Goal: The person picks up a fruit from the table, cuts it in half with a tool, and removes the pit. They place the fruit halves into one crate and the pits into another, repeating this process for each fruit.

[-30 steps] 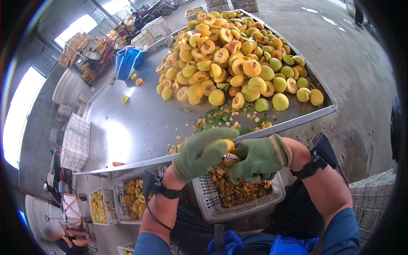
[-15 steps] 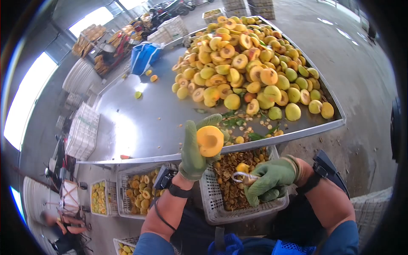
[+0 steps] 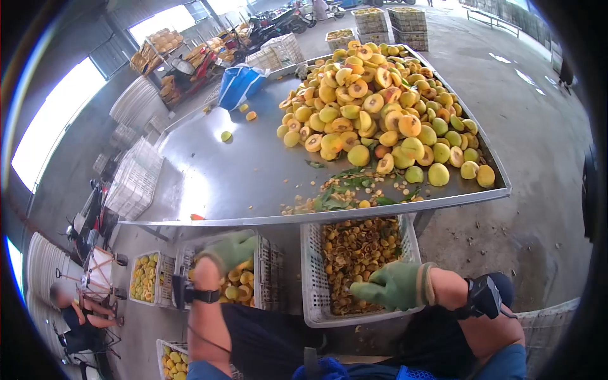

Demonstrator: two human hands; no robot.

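My left hand (image 3: 233, 249), in a green glove, is over the crate of peach halves (image 3: 239, 286) under the table's front edge. Motion blur smears its fingers, and no fruit shows in it. My right hand (image 3: 394, 286), gloved alike, hangs palm down above the crate of scraps (image 3: 312, 278), its fingers curled together. The looped metal pitting tool seen in it earlier is hidden beneath the glove now. Brown pit pieces and trimmings (image 3: 354, 253) fill much of that crate. A big heap of halved yellow peaches (image 3: 373, 107) lies on the metal table (image 3: 247, 171).
Leaves (image 3: 345, 183) and loose kernels lie near the table's raised rim. A blue bag (image 3: 240, 87) rests at its far left. More peach crates (image 3: 152, 278) stand on the floor at left, near a seated person (image 3: 82, 320). Stacked crates (image 3: 373, 25) stand behind.
My left hand has swung down and left from the table edge to the crate of halves; the peach half it held is out of sight. My right hand has turned palm down, hiding the tool.
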